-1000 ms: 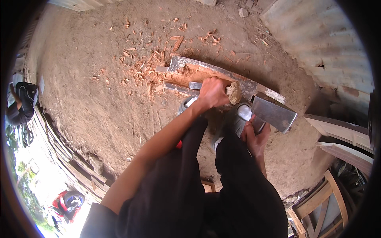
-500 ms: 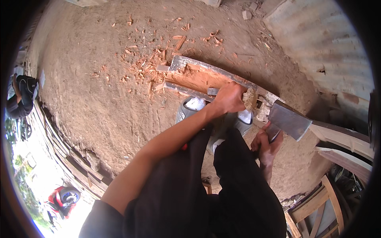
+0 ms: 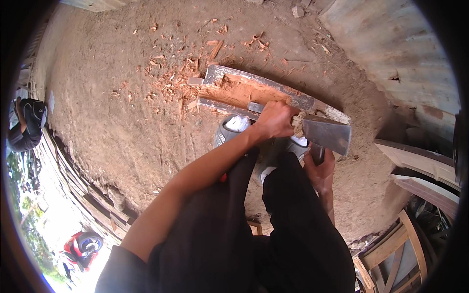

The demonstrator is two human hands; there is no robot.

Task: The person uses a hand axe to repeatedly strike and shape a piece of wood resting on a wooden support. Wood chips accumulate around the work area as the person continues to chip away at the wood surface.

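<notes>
My left hand (image 3: pixel 277 119) is wrapped round a chisel (image 3: pixel 255 107), held low over a long wooden piece (image 3: pixel 239 93). The metal blade points left toward the wood's reddish, roughly carved hollow. Its handle ends in a frayed, battered butt on the right of my fist. In my right hand (image 3: pixel 321 171) is a hatchet (image 3: pixel 328 138), gripped by its short handle. The left edge of the hatchet's broad grey head is right at the chisel's butt; whether they touch I cannot tell. Worn, flaking paint covers the wood's outer sides.
Wood chips (image 3: pixel 171 80) litter the dirt floor beyond and left of the wood. My shoes (image 3: pixel 228 131) stand close against its near side. Corrugated sheeting (image 3: pixel 391 58) rises at the right, above stacked boards (image 3: pixel 415 161) and a wooden frame (image 3: pixel 391 249). Another person (image 3: pixel 29 122) sits far left.
The hatchet head has swung left, from right of the wood's end to the chisel's butt. My left hand, still round the chisel, has shifted slightly left in view.
</notes>
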